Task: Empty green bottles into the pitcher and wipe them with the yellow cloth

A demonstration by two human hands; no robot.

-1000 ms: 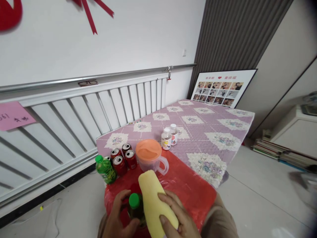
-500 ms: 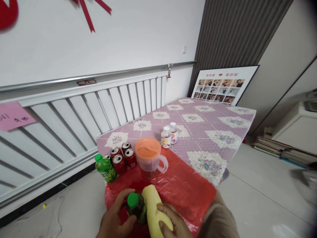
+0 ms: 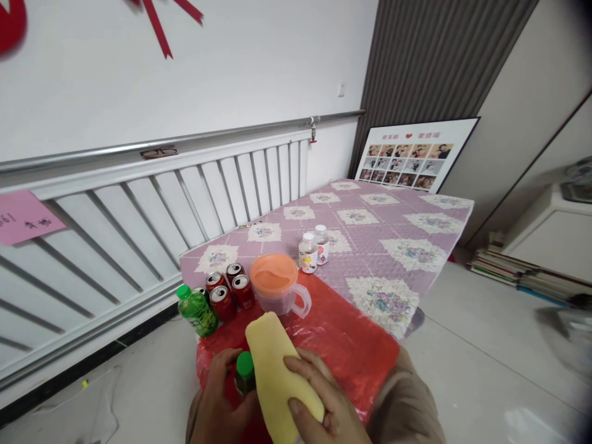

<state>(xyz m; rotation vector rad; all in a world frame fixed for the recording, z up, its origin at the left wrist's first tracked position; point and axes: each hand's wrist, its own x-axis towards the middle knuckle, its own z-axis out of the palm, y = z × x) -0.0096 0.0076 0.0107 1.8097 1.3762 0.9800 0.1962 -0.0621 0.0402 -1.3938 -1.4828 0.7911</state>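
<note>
Over the red plastic (image 3: 345, 339), right hand (image 3: 324, 401) clamps yellow sponge (image 3: 280, 376); left fingers (image 3: 222, 364) curl around green-capped bottle (image 3: 245, 370)

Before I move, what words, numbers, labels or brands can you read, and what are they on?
"61", handwritten on the pink paper; the digit before it is cut off, the characters beside it unclear.
Too small or blurred: framed board, standing green bottle, red cans, white-capped bottles.
No readable label: bottle at the left hand.

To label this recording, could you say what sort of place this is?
Probably a room in a home: a white radiator, a floral tablecloth and a framed photo display.
</note>
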